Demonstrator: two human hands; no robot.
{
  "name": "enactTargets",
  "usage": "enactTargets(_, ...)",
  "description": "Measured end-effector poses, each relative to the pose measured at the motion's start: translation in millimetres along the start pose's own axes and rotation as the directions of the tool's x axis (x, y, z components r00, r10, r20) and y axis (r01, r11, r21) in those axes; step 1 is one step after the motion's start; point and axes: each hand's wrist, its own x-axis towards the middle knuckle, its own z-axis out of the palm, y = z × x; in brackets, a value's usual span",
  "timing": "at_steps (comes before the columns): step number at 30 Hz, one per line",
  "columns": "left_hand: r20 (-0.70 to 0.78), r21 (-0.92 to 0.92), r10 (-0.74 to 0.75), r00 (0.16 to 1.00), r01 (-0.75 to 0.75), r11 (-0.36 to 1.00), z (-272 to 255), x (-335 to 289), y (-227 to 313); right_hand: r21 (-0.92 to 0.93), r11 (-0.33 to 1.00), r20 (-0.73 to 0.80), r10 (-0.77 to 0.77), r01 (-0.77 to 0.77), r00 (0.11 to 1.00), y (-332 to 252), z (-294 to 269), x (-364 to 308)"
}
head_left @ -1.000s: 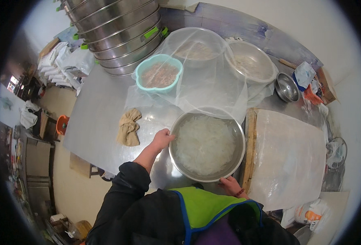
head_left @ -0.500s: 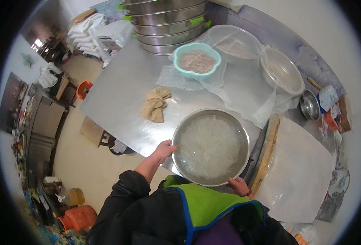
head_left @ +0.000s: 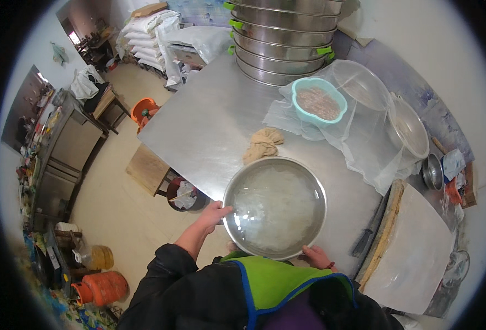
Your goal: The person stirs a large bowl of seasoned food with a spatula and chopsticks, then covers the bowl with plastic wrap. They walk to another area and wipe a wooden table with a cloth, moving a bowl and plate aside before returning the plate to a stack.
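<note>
A round stainless steel basin [head_left: 323,215] is between my hands at the table's near edge. It holds clear water over a pale, translucent mass [head_left: 281,192], whose kind I cannot make out. My left hand [head_left: 215,213] grips the rim on the left, thumb on top. At the near right, my right hand [head_left: 317,257] holds the rim too, its fingers partly hidden beneath. Just past the far rim lies a crumpled tan cloth [head_left: 264,144].
A steel table [head_left: 199,124] bears stacked steamers [head_left: 287,49], a turquoise bowl of pinkish food [head_left: 304,116] and plastic-covered basins [head_left: 410,126]. Right of me lie a dark-handled tool [head_left: 364,239] and a white-covered board [head_left: 413,247]. Left, on the floor, stand a wooden stool [head_left: 146,168] and a bin [head_left: 199,203].
My view has turned to the right. The basin has moved left across the table, away from the board, and now sits closer to the tan cloth. Both hands have kept their grip.
</note>
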Motion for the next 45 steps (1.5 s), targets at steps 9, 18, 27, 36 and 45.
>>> enactTargets(9,0.062,-0.153,-0.011,0.998,0.020,0.988,-112,-36,15,0.066,0.996,0.093,0.048,-0.055,0.994,22,124,77)
enactTargets(18,0.037,-0.282,0.054,0.998,-0.042,0.959,-152,-55,8,0.387,0.920,0.148,0.011,-0.068,0.989,-6,203,177)
enactTargets(27,-0.218,-0.329,-0.073,0.973,-0.003,0.944,-212,-73,6,0.553,0.832,0.028,-0.076,0.048,0.997,-74,243,290)
enactTargets(36,-0.384,-0.386,-0.093,0.919,-0.068,0.920,-242,-70,21,0.522,0.842,-0.089,-0.105,0.137,0.990,-155,256,396)
enactTargets(45,-0.520,-0.452,-0.157,0.839,-0.115,0.885,-278,-96,12,0.420,0.847,-0.193,-0.267,0.325,0.944,-221,271,470)
